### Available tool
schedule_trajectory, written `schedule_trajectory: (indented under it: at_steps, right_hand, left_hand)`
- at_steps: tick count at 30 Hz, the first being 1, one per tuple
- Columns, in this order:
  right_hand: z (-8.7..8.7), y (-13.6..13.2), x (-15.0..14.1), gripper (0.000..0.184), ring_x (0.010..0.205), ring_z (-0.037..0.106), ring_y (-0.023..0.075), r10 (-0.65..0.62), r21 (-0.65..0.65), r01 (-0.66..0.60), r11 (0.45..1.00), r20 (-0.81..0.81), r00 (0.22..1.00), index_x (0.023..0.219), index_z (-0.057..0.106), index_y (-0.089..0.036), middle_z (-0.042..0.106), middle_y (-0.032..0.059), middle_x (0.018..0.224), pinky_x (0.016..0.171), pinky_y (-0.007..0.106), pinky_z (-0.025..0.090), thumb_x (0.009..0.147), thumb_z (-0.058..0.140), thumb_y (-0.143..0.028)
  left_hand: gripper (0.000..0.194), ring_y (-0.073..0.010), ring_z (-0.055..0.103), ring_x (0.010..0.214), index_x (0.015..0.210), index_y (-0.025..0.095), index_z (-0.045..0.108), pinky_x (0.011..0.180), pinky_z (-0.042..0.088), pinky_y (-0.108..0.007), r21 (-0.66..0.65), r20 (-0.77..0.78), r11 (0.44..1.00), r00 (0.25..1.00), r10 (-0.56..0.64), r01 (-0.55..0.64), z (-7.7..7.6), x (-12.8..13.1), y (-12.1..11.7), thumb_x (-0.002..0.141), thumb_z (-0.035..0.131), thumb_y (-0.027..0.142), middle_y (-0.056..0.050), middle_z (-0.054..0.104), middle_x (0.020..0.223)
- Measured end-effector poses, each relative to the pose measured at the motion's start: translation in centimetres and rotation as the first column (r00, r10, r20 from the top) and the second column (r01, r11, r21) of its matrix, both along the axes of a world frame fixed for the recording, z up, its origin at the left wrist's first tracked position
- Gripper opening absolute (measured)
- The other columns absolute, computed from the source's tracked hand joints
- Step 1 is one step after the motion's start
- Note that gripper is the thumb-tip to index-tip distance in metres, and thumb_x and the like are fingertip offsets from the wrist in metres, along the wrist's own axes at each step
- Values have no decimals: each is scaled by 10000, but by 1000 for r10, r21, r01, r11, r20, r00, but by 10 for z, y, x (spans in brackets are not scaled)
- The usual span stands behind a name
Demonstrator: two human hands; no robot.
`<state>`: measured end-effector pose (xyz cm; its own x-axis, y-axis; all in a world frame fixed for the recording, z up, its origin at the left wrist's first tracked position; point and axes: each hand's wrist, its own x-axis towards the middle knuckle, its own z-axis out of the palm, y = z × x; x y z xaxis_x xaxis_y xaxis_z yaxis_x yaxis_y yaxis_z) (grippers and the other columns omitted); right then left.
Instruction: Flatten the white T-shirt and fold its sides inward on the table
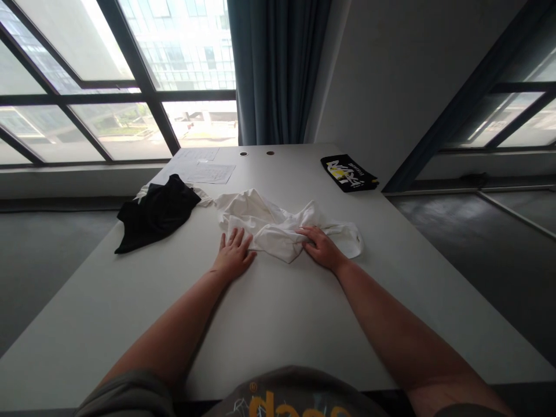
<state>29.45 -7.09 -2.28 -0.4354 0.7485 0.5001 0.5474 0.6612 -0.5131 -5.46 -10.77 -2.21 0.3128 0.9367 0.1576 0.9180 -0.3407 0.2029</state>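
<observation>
Left hand (234,255) lies flat at the near left of the white cloth (275,237); right hand (322,248), apart, covers its right, grip unclear; uneven tugging could bunch it.

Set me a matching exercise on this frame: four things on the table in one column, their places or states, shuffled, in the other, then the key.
Things
1. White cloth
2. Plain black cloth
3. Printed black cloth
4. Paper sheets

Places or states
A. Folded, near the right edge of the table, toward its far end
B. Rumpled, with the left hand and the right hand resting on it
C. Flat, toward the far end, on the left
D. In a loose heap on the left

Pairs: 1-B, 2-D, 3-A, 4-C
</observation>
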Motion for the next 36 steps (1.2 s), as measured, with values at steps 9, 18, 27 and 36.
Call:
schedule_trajectory:
  at_steps: [9,18,27,36]
  right_hand:
    - [17,-21,-20,191,953,648,275,-81,120,76,990,36,996,1087,732,-232,720,90,954,933,456,523,959,591,-246]
    - [13,-25,-17,354,1122,646,275,-112,-3,112,994,-57,992,1322,638,-257,702,102,1157,1049,472,513,1009,483,-318]
    - [-10,-2,-10,445,1380,521,291,-211,-2,211,977,41,977,1399,633,-210,612,148,1440,1204,520,389,1036,472,-413]
    - [-5,-4,-9,431,1208,628,272,-144,-39,144,989,0,990,1226,718,-223,731,114,1232,1104,493,465,1082,369,-432]
  left_hand:
    - [423,-298,628,1253,1309,184,583,1201,369,-503,20,321,1000,947,14,-22,3,63,-17,964,588,429,-153,696,1261]
    - [361,-255,663,997,1151,205,619,932,514,-392,-30,603,991,793,-85,129,7,31,-5,1022,421,479,-116,716,1056]
    - [290,-246,652,831,1000,228,586,777,498,-358,-109,439,977,891,-118,183,14,38,-14,1015,426,470,-75,693,857]
    - [328,-263,675,1060,992,246,599,1067,470,-424,63,603,994,790,-108,88,11,32,-12,1058,347,444,-81,708,902]
